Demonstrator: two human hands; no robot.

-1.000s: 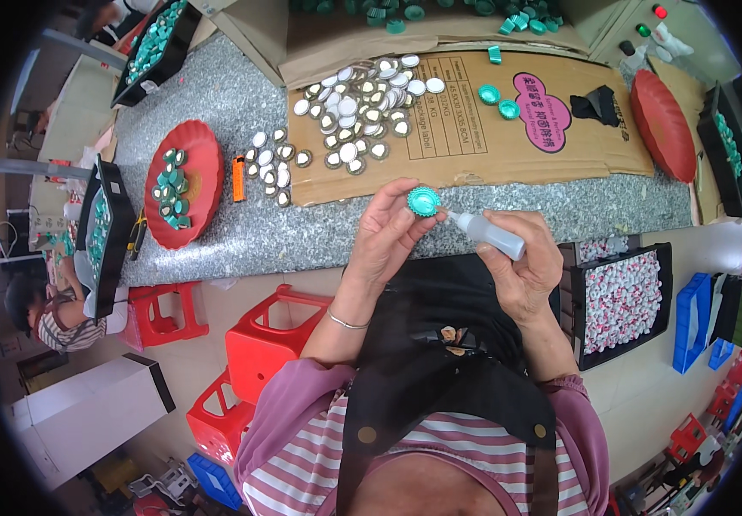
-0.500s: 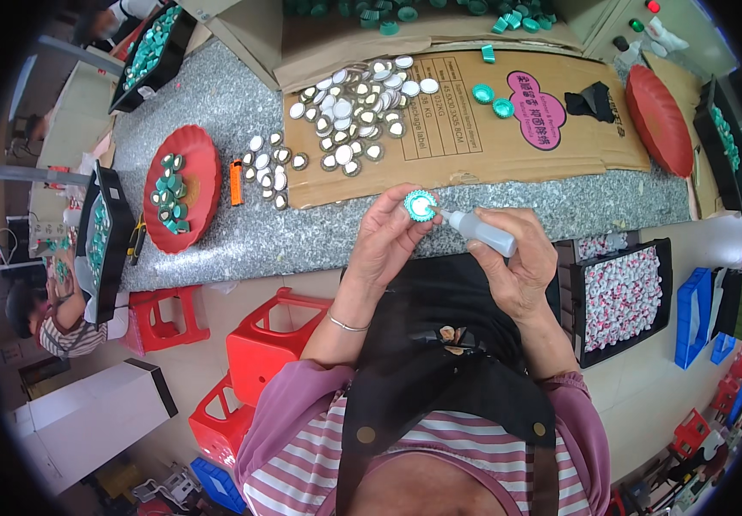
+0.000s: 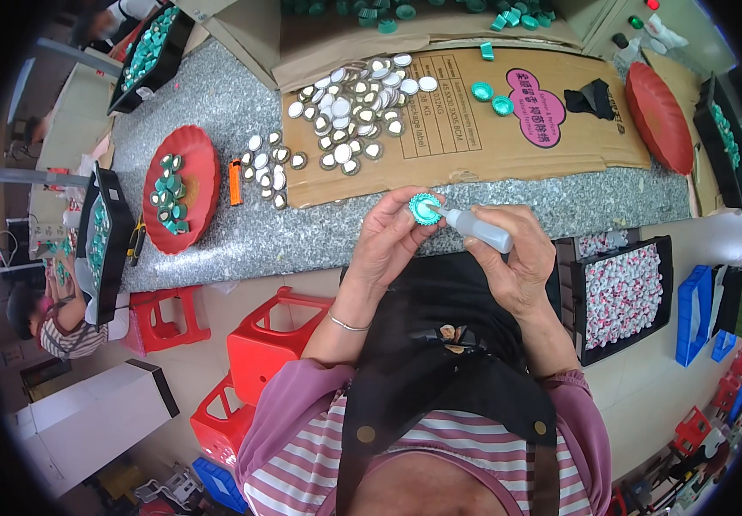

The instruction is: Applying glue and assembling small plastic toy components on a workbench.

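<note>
Between the fingertips of my left hand [image 3: 385, 234] is a small teal cap with a crimped rim [image 3: 425, 209], its hollow side facing up. My right hand [image 3: 517, 258] is closed round a translucent squeeze bottle [image 3: 484, 232] with a narrow nozzle. The bottle is tilted, and its tip reaches into the cap. Both hands are above the front edge of the speckled stone counter [image 3: 207, 271]. Beyond them, many round silvery discs with pale faces [image 3: 342, 107] are piled on a flattened cardboard sheet [image 3: 440, 163]. Two more teal caps [image 3: 501, 106] lie on the cardboard.
A red scalloped plate [image 3: 203, 185] with several filled teal caps stands left, beside an orange lighter [image 3: 235, 182]. Another red plate [image 3: 659, 120] and a black tray [image 3: 722, 142] are at right. Red stools [image 3: 272, 340] stand below the counter. A co-worker [image 3: 61, 318] sits far left.
The cap in my left hand has shifted slightly right and down and tilted a little. The bottle's nozzle still points into it from my right hand.
</note>
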